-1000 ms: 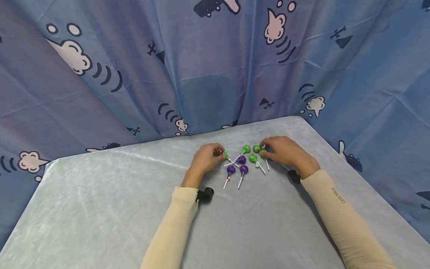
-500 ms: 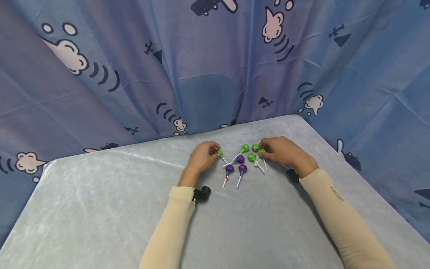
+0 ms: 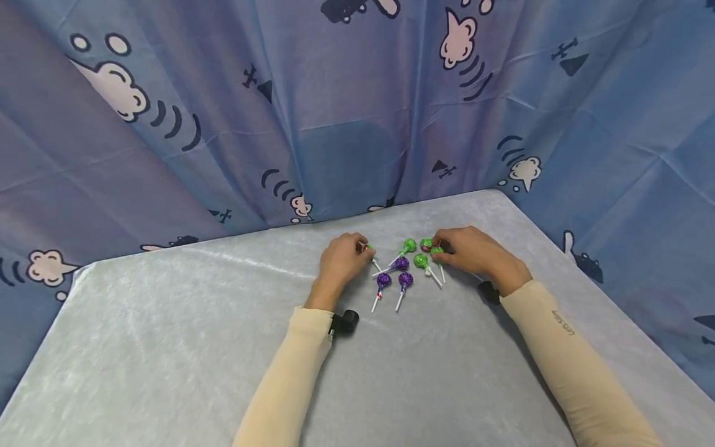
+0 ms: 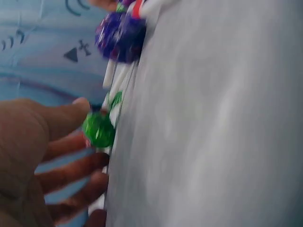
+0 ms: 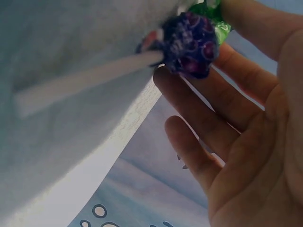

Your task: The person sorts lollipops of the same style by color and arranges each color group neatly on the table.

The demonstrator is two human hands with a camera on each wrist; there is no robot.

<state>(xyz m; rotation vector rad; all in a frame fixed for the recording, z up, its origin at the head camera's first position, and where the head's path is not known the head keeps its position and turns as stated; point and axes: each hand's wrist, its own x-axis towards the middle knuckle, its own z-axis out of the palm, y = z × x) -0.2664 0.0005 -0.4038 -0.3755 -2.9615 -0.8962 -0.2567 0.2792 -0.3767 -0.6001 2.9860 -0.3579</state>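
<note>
The central purple lollipop [image 3: 401,264] lies on the pale table [image 3: 195,347] and serves as the reference; directions are as seen in the head view. Left of the reference, the left hand [image 3: 341,261] pinches the head of the first green lollipop [image 4: 99,128] between thumb and index finger; the remaining fingers are bent loosely, and the white stick points toward the reference stick. Right of the reference, the right hand [image 3: 466,248] has thumb and index finger closed on the second green lollipop [image 3: 438,254], stick directed toward the near side. Between this hand and the reference are a third green lollipop [image 3: 421,261], just beside the reference, and, farther back, a green-and-red lollipop [image 3: 426,244] near the index finger. Directly behind the reference is a fourth green lollipop [image 3: 410,244], stick slanting down to the reference. In front of the reference, two purple lollipops [image 3: 405,280] lie side by side, sticks toward the near edge; the left one carries a red mark at the neck. In the right wrist view, a purple lollipop head sits close to the fingers; whether they touch cannot be determined. Behind the reference and the table hangs a blue patterned curtain [image 3: 352,155].
</note>
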